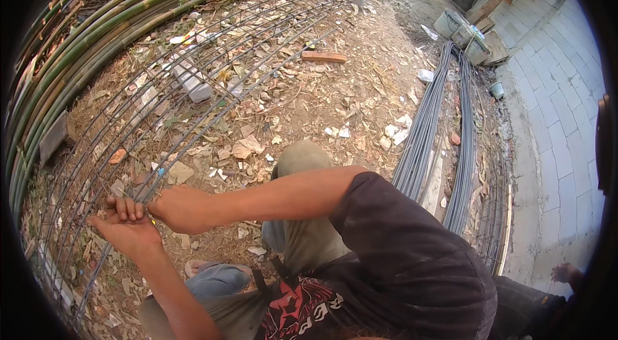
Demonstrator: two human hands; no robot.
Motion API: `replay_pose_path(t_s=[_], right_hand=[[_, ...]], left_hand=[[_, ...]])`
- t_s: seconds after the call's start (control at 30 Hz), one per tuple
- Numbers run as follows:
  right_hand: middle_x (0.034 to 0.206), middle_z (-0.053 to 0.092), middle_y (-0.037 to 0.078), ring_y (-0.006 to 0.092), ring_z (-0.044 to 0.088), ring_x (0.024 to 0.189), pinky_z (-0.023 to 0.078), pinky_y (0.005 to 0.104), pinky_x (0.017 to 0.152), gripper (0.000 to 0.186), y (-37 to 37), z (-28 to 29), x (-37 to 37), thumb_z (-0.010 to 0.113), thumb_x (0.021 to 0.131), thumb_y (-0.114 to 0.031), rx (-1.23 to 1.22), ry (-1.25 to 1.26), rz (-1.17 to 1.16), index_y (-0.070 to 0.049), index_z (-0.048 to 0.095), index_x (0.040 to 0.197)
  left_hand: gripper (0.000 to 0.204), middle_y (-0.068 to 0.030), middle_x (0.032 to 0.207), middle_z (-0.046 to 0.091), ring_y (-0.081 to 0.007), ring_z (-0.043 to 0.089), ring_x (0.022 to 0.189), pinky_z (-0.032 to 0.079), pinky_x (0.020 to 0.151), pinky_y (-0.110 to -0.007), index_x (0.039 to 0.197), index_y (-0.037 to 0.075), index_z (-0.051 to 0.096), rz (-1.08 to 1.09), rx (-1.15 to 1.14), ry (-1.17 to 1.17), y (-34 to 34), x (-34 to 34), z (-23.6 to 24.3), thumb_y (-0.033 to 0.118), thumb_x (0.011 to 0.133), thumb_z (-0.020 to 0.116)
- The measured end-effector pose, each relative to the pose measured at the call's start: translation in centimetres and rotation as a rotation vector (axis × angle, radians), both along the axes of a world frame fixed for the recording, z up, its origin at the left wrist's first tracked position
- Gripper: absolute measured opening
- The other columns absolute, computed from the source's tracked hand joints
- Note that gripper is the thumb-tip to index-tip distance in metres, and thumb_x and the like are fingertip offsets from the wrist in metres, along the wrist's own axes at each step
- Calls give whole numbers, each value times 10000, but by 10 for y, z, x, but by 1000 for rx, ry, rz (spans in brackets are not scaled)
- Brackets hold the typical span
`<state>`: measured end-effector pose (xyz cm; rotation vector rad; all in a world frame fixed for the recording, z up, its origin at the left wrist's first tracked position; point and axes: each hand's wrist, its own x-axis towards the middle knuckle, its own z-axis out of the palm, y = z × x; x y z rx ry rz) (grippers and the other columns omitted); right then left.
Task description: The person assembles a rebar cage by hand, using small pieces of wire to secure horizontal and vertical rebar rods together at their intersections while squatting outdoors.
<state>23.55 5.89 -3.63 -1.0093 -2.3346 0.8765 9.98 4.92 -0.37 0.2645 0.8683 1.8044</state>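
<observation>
A long mesh of thin steel reinforcing bars (239, 101) runs from the lower left to the far middle over leaf-strewn ground. Both my hands meet at its near right edge. My left hand (132, 232) is turned palm up with its fingers curled in, against the bars. Close beside it, nearly touching, my right hand (183, 209) is closed in a fist, its forearm crossing in front of my knee. Whatever lies inside the fingers of either hand is hidden or too small to name.
Bent green bamboo poles (138, 9) line the left. A pale block (193, 82) sits under the mesh, with a red brick (324, 57) beyond. Bundled steel rods (421, 140) lie right, near buckets (477, 50) and a block wall (547, 121). Another person's hand (566, 273) shows lower right.
</observation>
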Motion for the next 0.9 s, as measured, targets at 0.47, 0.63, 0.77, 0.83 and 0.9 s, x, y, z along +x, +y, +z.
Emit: replay_pose_path(t_s=[0.47,0.63,0.77,0.83,0.9], right_hand=[[918,630,115,328,653,814,495,469,625,268,27,12,19,609,842,-270,558,-113,70,-28,581,953],[800,623,170,388,631,751,478,502,646,319,-13,6,-1,543,933,-324,175,-12,230,-11,586,973],[746,634,204,387,631,733,481,480,655,330,-7,-12,-17,527,940,-312,-86,329,154,-3,639,910],[735,644,193,388,631,719,483,472,661,321,4,-26,-13,530,932,-296,-144,453,125,-12,659,856],[762,660,179,371,636,723,495,453,680,245,10,-35,-9,551,899,-216,-202,417,164,-14,667,819]], left_hand=[[665,-3,562,226,-116,145,465,154,382,-264,733,50,390,13,71,-124,14,-71,15,609,1001,147],[618,-4,566,242,-116,156,456,168,387,-261,733,52,398,333,20,-119,14,-72,23,552,1024,179],[501,-8,570,253,-123,210,467,193,408,-268,702,80,388,270,138,76,10,-110,3,430,1047,290],[467,-9,571,256,-126,233,477,216,424,-274,688,91,381,258,169,128,4,-101,7,381,1050,324],[454,-5,568,255,-132,249,503,257,471,-288,656,107,355,258,44,-17,3,-83,14,340,1046,344]])
